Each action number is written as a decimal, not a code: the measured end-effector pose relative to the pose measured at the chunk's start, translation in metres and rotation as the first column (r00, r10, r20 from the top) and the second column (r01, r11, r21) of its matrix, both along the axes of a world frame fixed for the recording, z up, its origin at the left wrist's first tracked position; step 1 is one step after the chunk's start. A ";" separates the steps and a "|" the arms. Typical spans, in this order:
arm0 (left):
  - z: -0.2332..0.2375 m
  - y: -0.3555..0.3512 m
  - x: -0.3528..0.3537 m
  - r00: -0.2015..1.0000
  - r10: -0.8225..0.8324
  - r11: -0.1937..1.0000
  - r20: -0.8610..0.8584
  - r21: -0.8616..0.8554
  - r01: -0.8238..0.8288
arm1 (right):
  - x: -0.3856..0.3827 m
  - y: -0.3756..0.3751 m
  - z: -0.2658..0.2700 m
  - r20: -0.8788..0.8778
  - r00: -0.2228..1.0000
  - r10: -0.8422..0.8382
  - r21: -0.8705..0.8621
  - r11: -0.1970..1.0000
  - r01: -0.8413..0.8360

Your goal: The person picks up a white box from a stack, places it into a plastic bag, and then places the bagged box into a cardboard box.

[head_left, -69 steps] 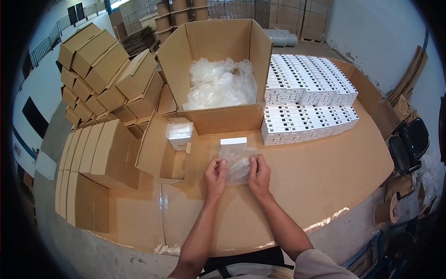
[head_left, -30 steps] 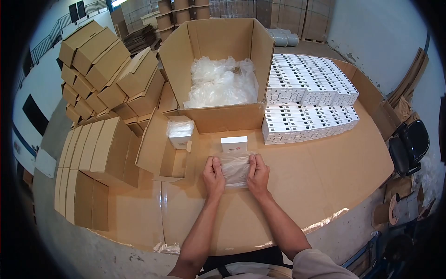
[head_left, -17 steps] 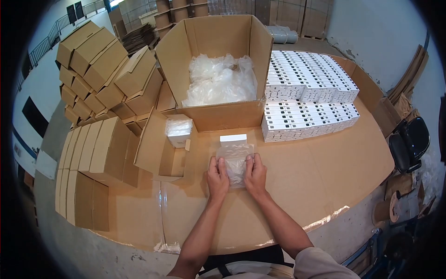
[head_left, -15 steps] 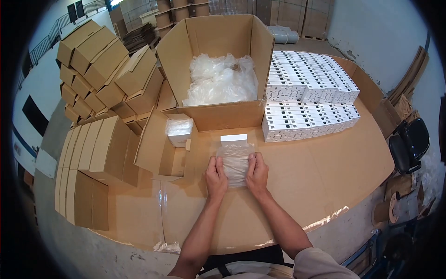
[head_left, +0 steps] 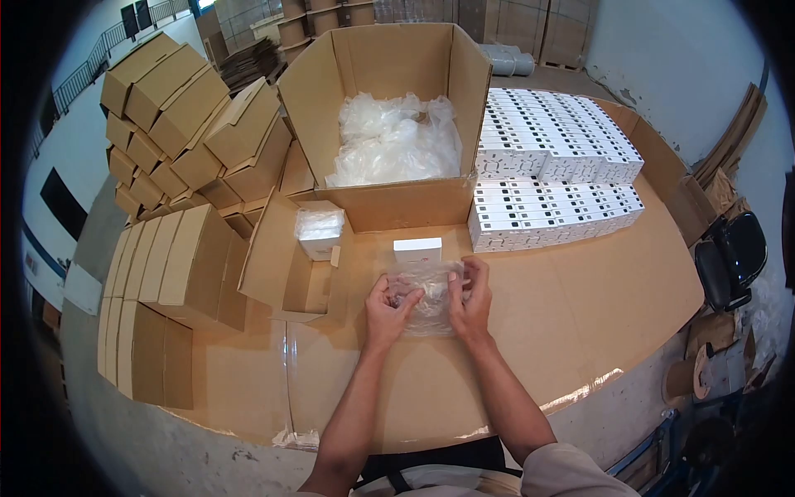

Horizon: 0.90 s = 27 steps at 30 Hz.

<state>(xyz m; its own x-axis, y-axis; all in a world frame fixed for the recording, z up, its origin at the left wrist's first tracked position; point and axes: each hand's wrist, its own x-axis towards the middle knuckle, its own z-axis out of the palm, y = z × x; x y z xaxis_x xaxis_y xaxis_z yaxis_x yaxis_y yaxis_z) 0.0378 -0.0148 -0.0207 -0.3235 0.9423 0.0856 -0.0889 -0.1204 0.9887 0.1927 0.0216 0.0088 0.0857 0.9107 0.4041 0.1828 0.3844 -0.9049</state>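
Observation:
A clear plastic bag (head_left: pixel 429 308) is between my two hands above the cardboard-covered table. My left hand (head_left: pixel 391 308) grips its left side, thumb pressed in on the plastic. On the right side, my right hand (head_left: pixel 470 300) holds the bag with thumb and bent fingers. Just beyond the bag, a small white box (head_left: pixel 417 249) sits on the table, its lower part hidden by the plastic. To the left, an open carton (head_left: pixel 308 291) holds a plastic-wrapped white box (head_left: pixel 320 234) at its far end.
A large open carton (head_left: pixel 397 62) with clear plastic bags (head_left: pixel 397 141) stands behind my hands. Rows of white boxes (head_left: pixel 555 219) are stacked at the right. Brown cartons (head_left: pixel 178 269) fill the left side. A black chair (head_left: pixel 730 257) is beyond the table's right edge.
The bag was stretched flat between both hands; now it is crumpled. My left thumb has moved inward over it, and my right hand has shifted slightly up and to the right.

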 end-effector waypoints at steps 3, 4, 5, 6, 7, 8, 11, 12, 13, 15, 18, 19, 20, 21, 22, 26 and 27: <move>0.007 -0.004 0.003 0.999 -0.041 0.999 -0.013 0.003 0.041 | 0.012 0.006 0.006 0.116 0.993 0.020 0.236 0.971 -0.047; 0.012 -0.005 0.005 0.998 -0.052 0.999 -0.019 -0.009 0.052 | 0.015 0.007 0.007 0.185 0.982 0.030 0.292 0.953 -0.084; 0.012 -0.005 0.005 0.998 -0.059 0.998 -0.033 -0.020 0.058 | 0.016 0.006 0.008 0.188 0.982 0.035 0.293 0.952 -0.090; 0.012 -0.005 0.004 0.997 -0.066 0.997 -0.047 -0.032 0.064 | 0.015 0.005 0.007 0.191 0.981 0.039 0.294 0.951 -0.095; 0.012 -0.005 0.004 0.996 -0.073 0.997 -0.060 -0.043 0.070 | 0.016 0.005 0.007 0.195 0.980 0.044 0.295 0.950 -0.101; 0.011 -0.004 0.004 0.996 -0.069 0.997 -0.064 -0.033 0.067 | 0.017 0.005 0.006 0.177 0.983 0.049 0.294 0.951 -0.100; 0.010 -0.004 0.003 0.995 -0.065 0.997 -0.074 -0.033 0.063 | 0.016 0.006 0.004 0.170 0.984 0.061 0.294 0.949 -0.110; 0.014 -0.005 0.002 0.994 -0.076 0.996 -0.075 -0.055 0.072 | 0.018 0.004 0.009 0.199 0.978 0.057 0.295 0.948 -0.116; 0.016 -0.005 0.001 0.993 -0.088 0.994 -0.076 -0.077 0.082 | 0.020 0.003 0.012 0.229 0.972 0.052 0.296 0.948 -0.120; 0.010 -0.002 -0.001 0.994 -0.095 0.992 -0.063 -0.089 0.089 | 0.024 0.002 0.018 0.320 0.946 0.052 0.366 0.914 -0.174; 0.006 -0.003 -0.003 0.992 -0.111 0.989 -0.063 -0.101 0.105 | 0.029 0.003 0.024 0.424 0.903 0.072 0.382 0.889 -0.251; 0.007 -0.002 -0.004 0.991 -0.120 0.988 -0.066 -0.102 0.113 | 0.030 0.003 0.026 0.453 0.888 0.081 0.375 0.886 -0.273; 0.008 -0.001 -0.005 0.992 -0.109 0.991 -0.070 -0.091 0.102 | 0.031 0.005 0.030 0.509 0.859 0.055 0.379 0.882 -0.280; 0.008 0.000 -0.004 0.993 -0.097 0.992 -0.071 -0.083 0.091 | 0.033 0.006 0.034 0.564 0.825 0.029 0.379 0.879 -0.290; 0.008 0.000 -0.004 0.994 -0.084 0.994 -0.070 -0.077 0.079 | 0.034 0.005 0.038 0.618 0.786 0.006 0.375 0.877 -0.301; 0.005 0.001 -0.004 0.988 -0.052 0.996 -0.149 -0.081 0.040 | 0.023 0.004 0.063 0.668 0.743 -0.040 0.332 0.910 -0.249; 0.008 0.000 -0.003 0.985 -0.045 0.996 -0.169 -0.084 0.031 | 0.020 0.006 0.067 0.695 0.719 -0.015 0.294 0.918 -0.265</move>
<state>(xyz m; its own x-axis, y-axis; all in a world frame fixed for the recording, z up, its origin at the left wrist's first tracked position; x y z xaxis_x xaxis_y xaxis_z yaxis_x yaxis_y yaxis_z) 0.0345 -0.0149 -0.0131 -0.2749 0.9596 0.0594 0.0788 -0.0391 0.9961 0.2128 0.0276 0.0761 -0.4392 0.6750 0.5928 0.6112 0.7082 -0.3535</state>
